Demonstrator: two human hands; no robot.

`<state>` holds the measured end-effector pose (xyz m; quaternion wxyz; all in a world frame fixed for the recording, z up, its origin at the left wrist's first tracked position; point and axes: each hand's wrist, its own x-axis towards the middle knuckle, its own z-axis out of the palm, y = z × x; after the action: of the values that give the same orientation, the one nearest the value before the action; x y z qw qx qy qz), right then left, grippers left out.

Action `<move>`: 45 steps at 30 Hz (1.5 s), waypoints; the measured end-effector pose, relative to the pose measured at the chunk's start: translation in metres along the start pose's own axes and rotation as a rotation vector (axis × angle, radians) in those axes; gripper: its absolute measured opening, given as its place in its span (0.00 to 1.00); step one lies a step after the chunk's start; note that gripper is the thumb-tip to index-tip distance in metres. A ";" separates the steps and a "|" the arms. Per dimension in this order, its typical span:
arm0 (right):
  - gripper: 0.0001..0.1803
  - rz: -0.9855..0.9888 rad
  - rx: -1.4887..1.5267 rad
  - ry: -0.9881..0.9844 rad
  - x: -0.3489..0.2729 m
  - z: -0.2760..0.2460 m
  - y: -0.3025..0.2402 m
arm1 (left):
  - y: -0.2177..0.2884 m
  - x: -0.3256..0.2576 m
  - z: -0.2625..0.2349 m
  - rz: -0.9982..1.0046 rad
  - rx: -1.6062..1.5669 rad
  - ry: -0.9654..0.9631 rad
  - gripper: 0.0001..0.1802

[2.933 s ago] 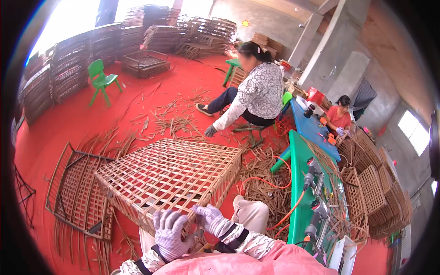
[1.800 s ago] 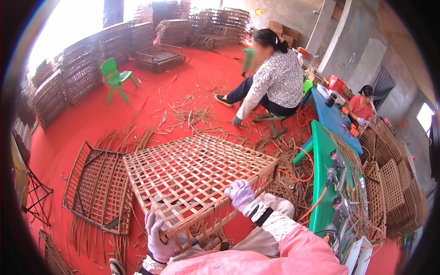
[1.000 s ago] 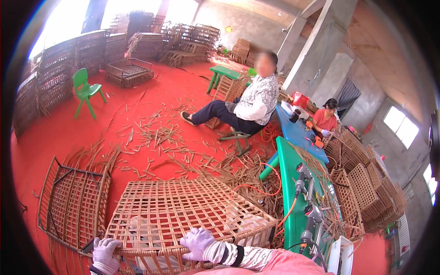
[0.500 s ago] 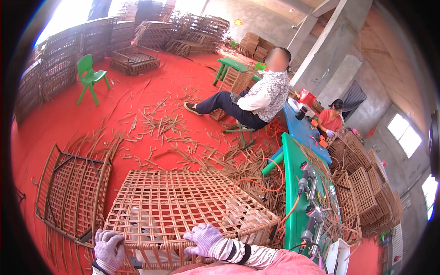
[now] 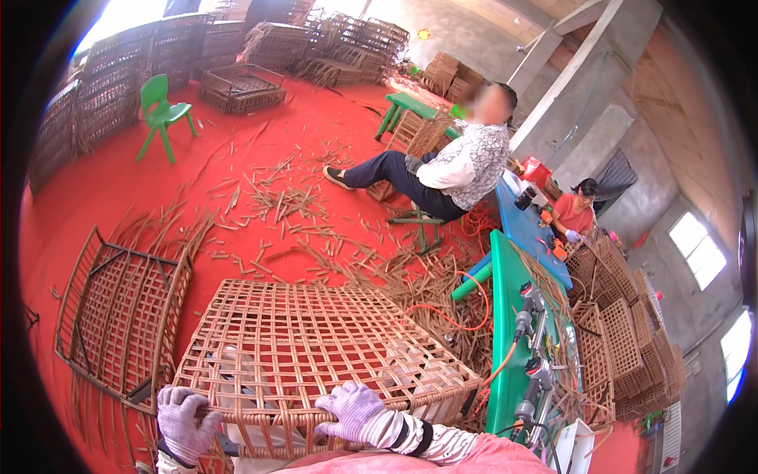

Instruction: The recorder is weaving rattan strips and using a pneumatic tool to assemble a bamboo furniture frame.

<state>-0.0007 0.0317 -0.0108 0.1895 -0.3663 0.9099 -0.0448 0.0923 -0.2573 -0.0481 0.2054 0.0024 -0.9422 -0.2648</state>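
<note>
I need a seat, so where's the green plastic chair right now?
In the head view the green plastic chair stands upper left on the red floor, beside the stacked wicker crates.

The left hand (image 5: 186, 420) at seven o'clock is cut off at the wrist by the picture's lower edge, and its fingertips disappear behind the rim of the woven rattan basket (image 5: 316, 347). The right hand (image 5: 353, 411) at six o'clock hides its palm against the same rim. What lies inside the basket shows only as pale shapes through the lattice. The seated person's (image 5: 450, 170) face at one o'clock is blurred. The tools on the green table (image 5: 505, 316) at four o'clock are too small to identify.
</note>
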 end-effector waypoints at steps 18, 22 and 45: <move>0.27 -0.007 0.011 0.028 -0.001 0.000 0.001 | -0.002 0.001 -0.002 0.041 0.006 -0.007 0.18; 0.32 -0.003 0.023 0.036 -0.005 0.007 0.004 | -0.001 0.000 -0.003 0.060 0.007 -0.037 0.20; 0.25 -0.045 0.138 0.281 -0.015 0.023 0.015 | -0.026 -0.019 -0.007 -0.063 -0.084 0.034 0.28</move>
<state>0.0079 0.0543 -0.0310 0.0840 -0.3626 0.9138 -0.1623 0.1095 -0.2810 -0.0630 0.2130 0.0278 -0.9260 -0.3105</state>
